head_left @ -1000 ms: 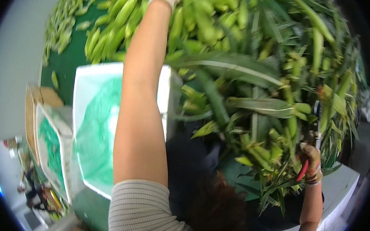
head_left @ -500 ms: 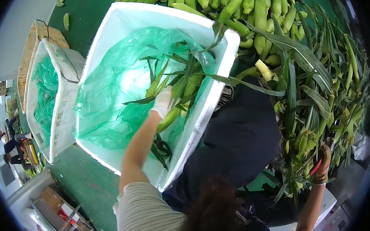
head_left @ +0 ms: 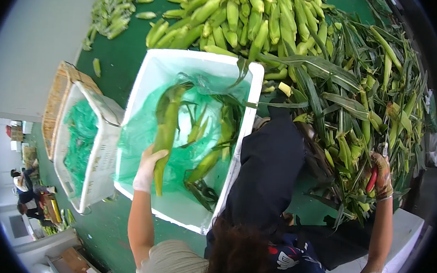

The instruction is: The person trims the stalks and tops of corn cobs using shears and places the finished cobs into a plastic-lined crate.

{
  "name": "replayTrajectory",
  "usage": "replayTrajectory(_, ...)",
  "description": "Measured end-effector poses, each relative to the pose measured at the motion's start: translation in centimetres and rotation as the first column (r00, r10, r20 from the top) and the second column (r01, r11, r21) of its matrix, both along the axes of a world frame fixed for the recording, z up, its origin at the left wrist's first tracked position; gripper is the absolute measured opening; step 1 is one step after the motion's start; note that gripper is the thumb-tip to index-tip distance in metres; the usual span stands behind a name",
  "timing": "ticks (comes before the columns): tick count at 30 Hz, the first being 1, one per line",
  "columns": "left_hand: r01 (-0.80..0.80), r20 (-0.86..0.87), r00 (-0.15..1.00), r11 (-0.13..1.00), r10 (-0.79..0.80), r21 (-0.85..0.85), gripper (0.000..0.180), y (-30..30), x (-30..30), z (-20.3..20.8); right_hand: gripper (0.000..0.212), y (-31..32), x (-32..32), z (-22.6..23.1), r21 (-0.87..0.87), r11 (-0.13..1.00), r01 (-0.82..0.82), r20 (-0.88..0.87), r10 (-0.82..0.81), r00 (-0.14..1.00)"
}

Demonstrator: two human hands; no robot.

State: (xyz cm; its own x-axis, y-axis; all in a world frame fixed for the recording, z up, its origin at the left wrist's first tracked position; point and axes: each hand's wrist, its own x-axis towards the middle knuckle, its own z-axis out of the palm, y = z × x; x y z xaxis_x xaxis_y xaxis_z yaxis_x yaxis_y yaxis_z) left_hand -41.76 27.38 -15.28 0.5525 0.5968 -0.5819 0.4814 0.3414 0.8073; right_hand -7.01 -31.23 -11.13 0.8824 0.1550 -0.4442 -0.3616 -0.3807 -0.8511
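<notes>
My left hand, in a white glove, grips a long ear of corn in its green husk. The corn stands lengthwise over the left part of a white foam box lined with a thin green plastic bag. Farther right inside the box lie other husked-in ears with dark leaves. On the far right, my right hand wears a patterned glove and is closed round a red-handled knife. A short metal blade seems to point away from me, beside the loose husks.
Beyond the box lies a big heap of green corn ears. Stripped leaves and husks pile up at the right. A white crate with green plastic and a tan crate stand left. Other people are far left.
My left hand has lifted an ear of corn from the right side of the box and carried it left. The right hand keeps the knife near the husks. The view has shifted.
</notes>
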Motion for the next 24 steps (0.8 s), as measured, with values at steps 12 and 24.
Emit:
replayTrajectory(12, -0.073, 0.857, 0.493, 0.988, 0.152, -0.133, 0.049, -3.3, 27.6, 16.1, 0.058, 3.7, -5.3, 9.6, -0.286, 0.947, -0.144, 0.275, 0.225, 0.935)
replayTrajectory(24, 0.291, 0.757, 0.608, 0.821, 0.237, -0.491, 0.055, -33.8, 45.4, 17.5, 0.062, 7.3, -2.9, 6.8, 0.086, 0.974, -0.208, 0.141, 0.195, 0.971)
